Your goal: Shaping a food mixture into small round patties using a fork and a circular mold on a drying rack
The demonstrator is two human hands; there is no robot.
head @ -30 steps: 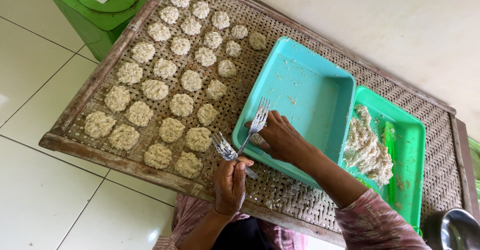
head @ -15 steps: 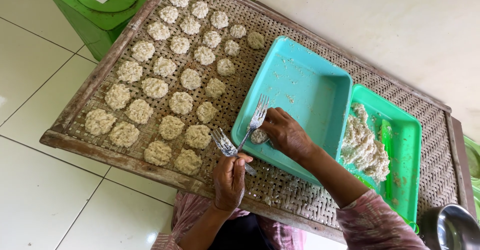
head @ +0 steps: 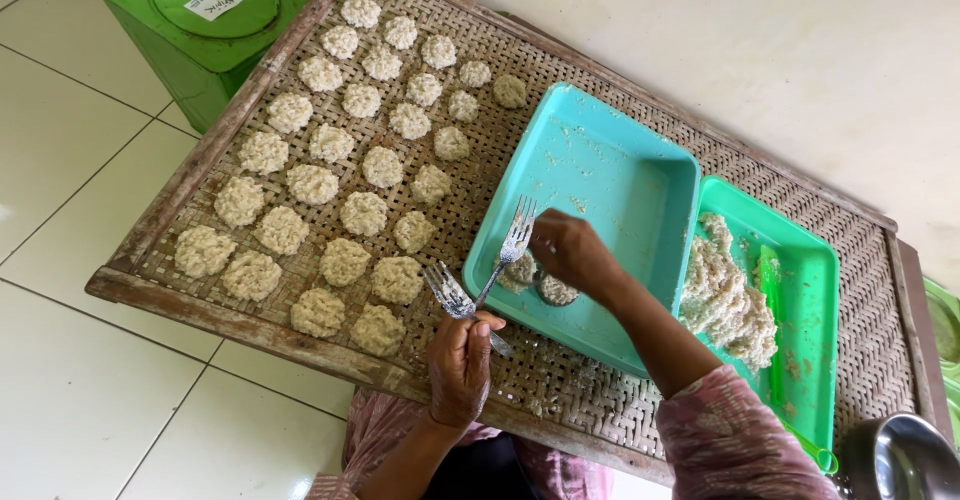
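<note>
Head view: your left hand (head: pixel 462 365) grips two forks (head: pixel 470 285); your right hand's (head: pixel 570 252) fingers pinch a rice lump (head: pixel 555 290) in the turquoise tray (head: pixel 610 175).

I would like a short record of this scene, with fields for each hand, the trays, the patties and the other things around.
left hand: holds a fork, tines pointing away, over the woven tray
right hand: holds a second fork over the teal tray, at a small lump in it
forks: shafts cross at the teal tray's near edge
green tray: right of the teal one, holds a dough heap
patties: round, in rows on the woven tray's left part
green bin: on the floor, top left
metal bowl: bottom right corner
</note>
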